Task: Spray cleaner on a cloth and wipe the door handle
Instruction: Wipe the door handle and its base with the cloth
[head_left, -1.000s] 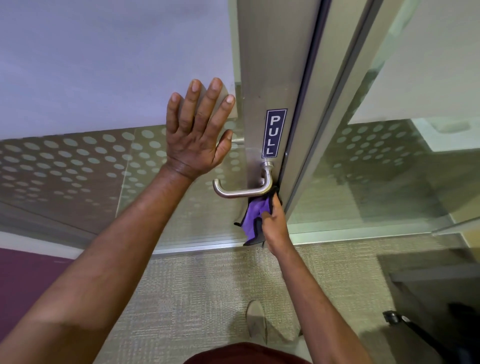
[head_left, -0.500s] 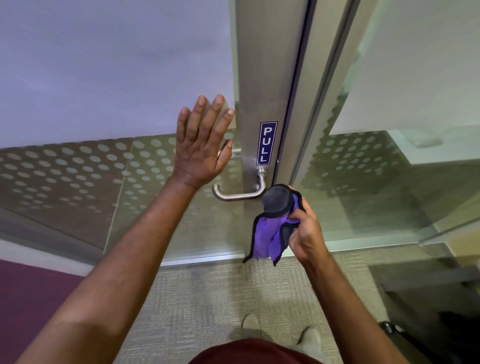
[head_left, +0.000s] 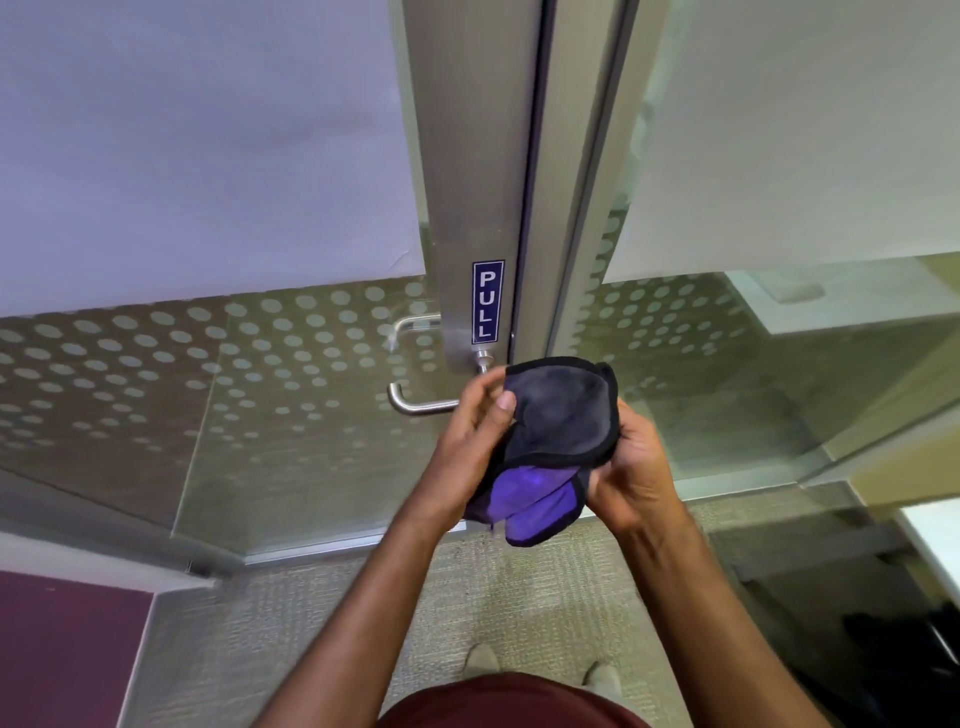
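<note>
Both my hands hold a folded cloth (head_left: 556, 421), grey on top with a black hem and purple underneath, in front of the door. My left hand (head_left: 475, 441) pinches its left edge with the thumb on top. My right hand (head_left: 631, 467) grips its right side from below. The silver lever door handle (head_left: 415, 402) sticks out to the left just behind my left hand, below a blue PULL sign (head_left: 487, 301) on the metal door stile (head_left: 467, 156). The cloth is off the handle. No spray bottle is in view.
Glass panels with frosted dots (head_left: 208, 364) flank the door. The door frame (head_left: 587, 208) rises right of the stile. Beige carpet (head_left: 311, 623) lies underfoot, my shoes (head_left: 480, 660) near the threshold. A dark object (head_left: 904, 639) sits at the lower right.
My left hand left the glass and came down onto the cloth. My right hand drew the cloth away from under the handle and raised it in front of me.
</note>
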